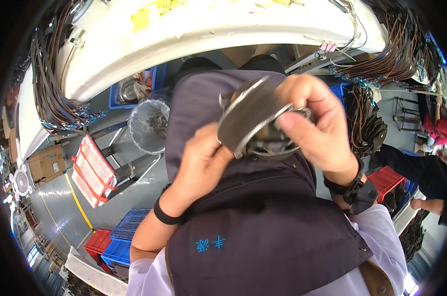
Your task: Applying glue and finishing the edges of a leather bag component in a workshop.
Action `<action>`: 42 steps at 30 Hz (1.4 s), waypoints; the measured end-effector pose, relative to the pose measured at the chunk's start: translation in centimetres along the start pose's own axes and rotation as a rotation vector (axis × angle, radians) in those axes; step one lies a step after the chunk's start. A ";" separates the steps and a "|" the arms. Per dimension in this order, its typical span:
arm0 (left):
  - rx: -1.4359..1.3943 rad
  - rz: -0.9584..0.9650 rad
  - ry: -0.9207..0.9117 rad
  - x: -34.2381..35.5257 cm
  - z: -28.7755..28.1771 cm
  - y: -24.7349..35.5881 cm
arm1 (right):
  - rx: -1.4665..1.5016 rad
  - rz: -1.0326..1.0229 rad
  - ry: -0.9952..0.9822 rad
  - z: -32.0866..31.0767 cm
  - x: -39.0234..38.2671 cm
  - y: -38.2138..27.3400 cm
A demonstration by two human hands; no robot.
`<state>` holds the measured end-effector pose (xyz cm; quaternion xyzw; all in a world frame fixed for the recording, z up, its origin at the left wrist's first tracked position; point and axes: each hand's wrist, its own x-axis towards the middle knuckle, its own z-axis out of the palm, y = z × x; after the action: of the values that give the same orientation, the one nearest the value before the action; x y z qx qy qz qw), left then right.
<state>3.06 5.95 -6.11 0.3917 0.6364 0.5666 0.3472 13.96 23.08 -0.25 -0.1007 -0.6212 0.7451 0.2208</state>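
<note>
Both hands hold a curled dark band (253, 118) with silver, zipper-like teeth along its edges, above my lap. Its exact kind is not clear. My left hand (206, 152) grips its lower left end, fingers closed and partly hidden behind it. My right hand (316, 118) pinches the right side between thumb and fingers, where the toothed edge bends into a loop. Motion smears part of the band and the right fingers. A dark apron (272, 217) covers my front beneath the hands.
A white worktable (208, 29) curves across the far side. Bundles of dark straps (398, 44) hang at its right, more straps (48, 84) at its left. A plastic-lined bin (147, 129) stands left of my lap. Blue crates (129, 227) sit lower left; another person's arm (428, 204) shows at right.
</note>
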 end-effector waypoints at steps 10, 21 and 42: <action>-0.057 -0.084 -0.346 2.1 -0.3 5.9 | -0.870 -0.071 0.347 -4.0 0.1 3.9; -0.406 -0.186 -0.473 -1.2 -3.5 3.8 | -0.796 0.008 0.396 -7.3 -2.2 8.5; -0.416 -0.192 -0.398 -0.8 -2.5 5.6 | -0.867 -0.453 -0.384 -0.4 -1.2 -1.2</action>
<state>1.82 4.39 -0.25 0.3538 0.4601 0.5616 0.5897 15.37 23.03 0.67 0.0927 -0.9080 0.3582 0.1967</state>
